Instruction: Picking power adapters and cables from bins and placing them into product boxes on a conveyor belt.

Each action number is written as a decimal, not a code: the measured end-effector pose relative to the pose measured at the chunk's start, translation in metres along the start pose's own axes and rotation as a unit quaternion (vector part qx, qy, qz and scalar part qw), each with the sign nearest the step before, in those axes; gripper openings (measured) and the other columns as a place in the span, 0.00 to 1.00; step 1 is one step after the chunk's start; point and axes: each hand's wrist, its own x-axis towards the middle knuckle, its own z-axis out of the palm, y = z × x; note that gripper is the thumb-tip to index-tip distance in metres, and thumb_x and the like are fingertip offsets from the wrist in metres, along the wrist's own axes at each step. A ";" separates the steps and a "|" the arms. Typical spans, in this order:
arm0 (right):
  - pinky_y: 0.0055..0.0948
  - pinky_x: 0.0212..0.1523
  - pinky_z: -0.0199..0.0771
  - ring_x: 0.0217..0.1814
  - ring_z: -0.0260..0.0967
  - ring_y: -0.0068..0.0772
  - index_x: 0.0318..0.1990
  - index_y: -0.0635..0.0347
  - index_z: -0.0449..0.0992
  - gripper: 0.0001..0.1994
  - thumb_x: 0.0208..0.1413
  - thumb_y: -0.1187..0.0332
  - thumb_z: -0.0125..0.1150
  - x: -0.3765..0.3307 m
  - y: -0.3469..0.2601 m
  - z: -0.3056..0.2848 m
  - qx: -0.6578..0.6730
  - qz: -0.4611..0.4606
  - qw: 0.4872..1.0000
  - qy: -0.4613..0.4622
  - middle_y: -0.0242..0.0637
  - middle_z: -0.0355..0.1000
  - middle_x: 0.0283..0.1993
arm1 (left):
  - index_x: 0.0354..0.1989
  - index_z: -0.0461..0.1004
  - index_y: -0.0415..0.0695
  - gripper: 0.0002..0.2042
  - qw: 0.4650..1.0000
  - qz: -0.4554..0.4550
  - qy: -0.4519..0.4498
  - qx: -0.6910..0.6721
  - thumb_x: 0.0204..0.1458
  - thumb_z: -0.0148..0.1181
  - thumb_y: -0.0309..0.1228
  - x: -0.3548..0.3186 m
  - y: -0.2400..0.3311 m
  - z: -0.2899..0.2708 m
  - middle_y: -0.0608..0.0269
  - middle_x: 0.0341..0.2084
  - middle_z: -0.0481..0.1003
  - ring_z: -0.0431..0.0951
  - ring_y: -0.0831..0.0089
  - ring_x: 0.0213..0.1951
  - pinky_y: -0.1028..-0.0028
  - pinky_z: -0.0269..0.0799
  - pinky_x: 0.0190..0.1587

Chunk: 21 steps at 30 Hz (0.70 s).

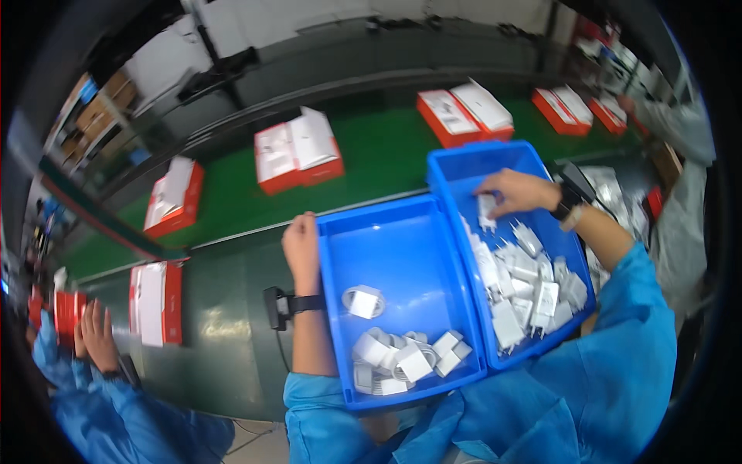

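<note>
In the right blue bin (456, 166), my right hand (519, 190) pinches a white plug-in charger (487, 210) near the far left side. Below it lies a heap of white chargers (522, 282), several with their pins showing. My left hand (300, 246) is curled beside the far left corner of the left blue bin (394, 255); whatever its fingers hold, if anything, is hidden. Coiled white cables with white wraps (402, 359) lie at that bin's near end, and one single coil (363, 301) sits farther up.
Open red boxes with white lids (297, 151) stand along the green conveyor belt (371, 147). A closer red box (157, 303) stands on the dark table at left. Co-workers' hands show at far left (99, 336) and far right. White bagged items (610, 193) lie beyond the right bin.
</note>
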 end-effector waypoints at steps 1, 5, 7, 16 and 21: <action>0.34 0.45 0.76 0.43 0.75 0.39 0.52 0.66 0.74 0.28 0.43 0.63 0.71 -0.002 -0.002 -0.004 -0.014 0.014 1.000 -0.008 0.47 0.74 0.48 | 0.24 0.67 0.35 0.20 1.000 0.009 0.002 0.005 0.60 0.51 0.40 -0.003 0.006 0.000 0.52 0.15 0.61 0.59 0.71 0.21 0.65 0.62 0.27; 0.34 0.47 0.76 0.47 0.74 0.43 0.51 0.66 0.74 0.28 0.40 0.64 0.72 -0.005 -0.013 -0.044 -0.037 -0.033 0.997 0.061 0.47 0.74 0.49 | 0.28 0.74 0.37 0.20 0.999 -0.029 0.003 0.031 0.60 0.49 0.43 -0.011 0.015 -0.004 0.43 0.22 0.73 0.75 0.48 0.27 0.59 0.68 0.32; 0.35 0.48 0.76 0.47 0.74 0.43 0.49 0.66 0.75 0.28 0.37 0.64 0.72 -0.011 -0.058 -0.107 -0.108 -0.014 0.991 0.080 0.47 0.74 0.46 | 0.29 0.74 0.37 0.20 0.999 -0.016 0.013 0.045 0.60 0.48 0.44 -0.011 0.017 -0.003 0.44 0.24 0.75 0.76 0.45 0.30 0.57 0.69 0.33; 0.37 0.45 0.74 0.44 0.73 0.45 0.51 0.67 0.75 0.25 0.45 0.62 0.67 0.090 -0.218 -0.275 -0.343 -0.233 0.879 0.237 0.48 0.74 0.43 | 0.29 0.75 0.38 0.20 0.997 -0.057 -0.022 0.036 0.60 0.48 0.44 -0.004 0.034 -0.001 0.46 0.24 0.76 0.77 0.47 0.30 0.58 0.69 0.33; 0.40 0.56 0.71 0.53 0.69 0.50 0.53 0.62 0.74 0.27 0.42 0.63 0.66 0.272 -0.186 -0.167 -0.211 -0.257 0.922 0.197 0.47 0.71 0.49 | 0.28 0.74 0.39 0.19 0.997 -0.055 0.003 0.056 0.60 0.47 0.44 -0.008 0.026 -0.005 0.46 0.24 0.76 0.76 0.44 0.32 0.55 0.69 0.33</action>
